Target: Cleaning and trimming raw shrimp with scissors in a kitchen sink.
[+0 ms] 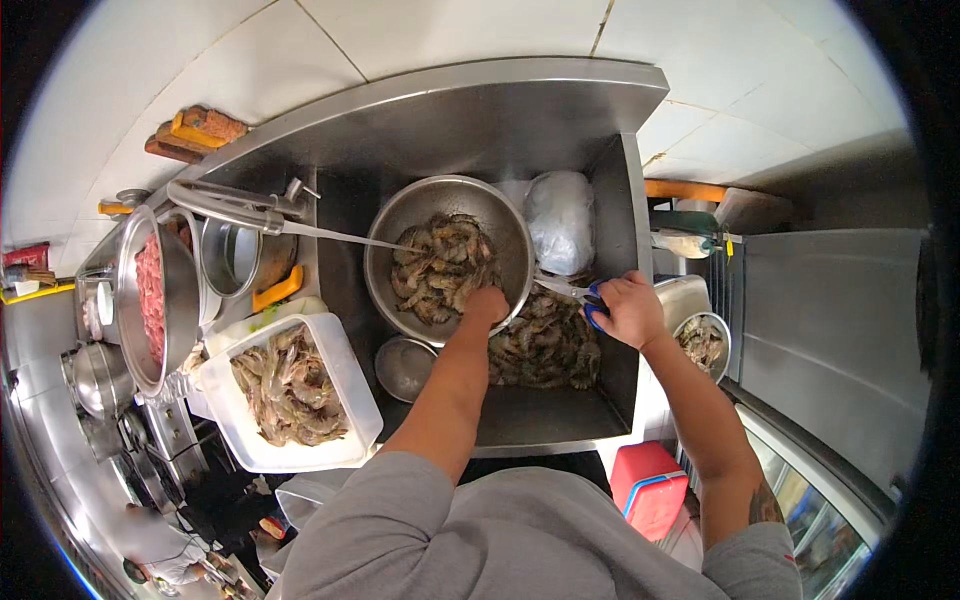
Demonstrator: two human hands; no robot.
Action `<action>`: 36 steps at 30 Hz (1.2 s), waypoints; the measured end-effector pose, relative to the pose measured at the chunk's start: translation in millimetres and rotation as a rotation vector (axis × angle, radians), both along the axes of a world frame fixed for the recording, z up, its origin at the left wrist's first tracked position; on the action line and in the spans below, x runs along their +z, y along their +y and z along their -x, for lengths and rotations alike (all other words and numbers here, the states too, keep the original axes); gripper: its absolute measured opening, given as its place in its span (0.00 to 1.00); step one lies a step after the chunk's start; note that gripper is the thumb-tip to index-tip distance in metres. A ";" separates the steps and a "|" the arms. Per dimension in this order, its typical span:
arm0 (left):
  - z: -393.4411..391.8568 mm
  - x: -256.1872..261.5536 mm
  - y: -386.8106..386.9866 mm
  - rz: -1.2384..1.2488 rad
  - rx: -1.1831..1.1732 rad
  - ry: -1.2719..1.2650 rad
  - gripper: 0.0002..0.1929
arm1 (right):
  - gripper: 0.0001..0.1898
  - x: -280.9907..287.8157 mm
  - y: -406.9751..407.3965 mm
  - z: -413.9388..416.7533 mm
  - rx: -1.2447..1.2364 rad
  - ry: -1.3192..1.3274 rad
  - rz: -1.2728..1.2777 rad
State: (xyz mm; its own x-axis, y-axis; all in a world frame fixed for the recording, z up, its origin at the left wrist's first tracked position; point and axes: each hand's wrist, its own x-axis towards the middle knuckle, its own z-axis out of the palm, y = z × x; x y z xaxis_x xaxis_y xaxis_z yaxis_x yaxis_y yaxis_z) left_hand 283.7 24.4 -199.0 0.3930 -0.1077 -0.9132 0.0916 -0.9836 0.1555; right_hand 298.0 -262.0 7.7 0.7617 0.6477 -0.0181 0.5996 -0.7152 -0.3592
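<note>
My left hand (487, 306) reaches into a round steel bowl (502, 202) in the sink, at the right edge of a heap of raw shrimp (439, 262). Its fingers are hidden, so whether it grips a shrimp is unclear. My right hand (626, 309) holds scissors with blue handles (598, 300), their blades (559, 286) spread towards the bowl's rim. Below the blades, more shrimp (547, 341) lie on the sink floor. A stream of water runs from the faucet (225, 210) into the bowl.
Left of the sink, a white plastic tub (345, 375) holds shrimp beside a tilted steel bowl (176, 300) of raw minced meat. A clear bag (559, 225) and small metal bowl (405, 367) lie in the sink. Another person (161, 551) is at lower left.
</note>
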 end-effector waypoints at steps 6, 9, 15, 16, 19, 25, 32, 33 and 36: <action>-13.5 60.8 22.2 0.171 0.584 -0.495 0.28 | 0.17 -3.9 -9.8 1.9 -0.003 -0.019 -0.034; -50.2 111.6 48.7 0.230 0.783 -0.690 0.24 | 0.16 -7.5 -21.9 6.6 -0.031 0.006 0.012; -84.7 174.3 170.7 0.333 0.981 -0.615 0.15 | 0.16 2.7 -9.6 3.0 0.016 0.023 0.029; -86.3 183.3 176.6 0.290 0.844 -0.625 0.18 | 0.16 2.7 -10.1 3.4 0.014 0.015 0.018; -79.4 215.9 174.7 -0.088 0.159 -0.888 0.17 | 0.16 -3.2 -14.9 6.6 -0.009 0.015 0.011; -66.9 293.1 149.7 -0.341 0.079 -0.789 0.14 | 0.16 -5.1 -17.8 7.1 -0.011 -0.017 -0.023; -31.8 298.9 145.0 0.088 0.580 -1.114 0.17 | 0.14 -1.4 -12.0 6.7 -0.058 -0.026 -0.068; -27.4 296.6 134.5 0.092 0.580 -1.124 0.17 | 0.14 -2.8 -11.8 8.5 -0.101 -0.022 -0.111; -9.3 287.9 111.8 0.853 1.374 -0.961 0.16 | 0.18 17.0 21.1 22.2 -0.312 0.072 -0.345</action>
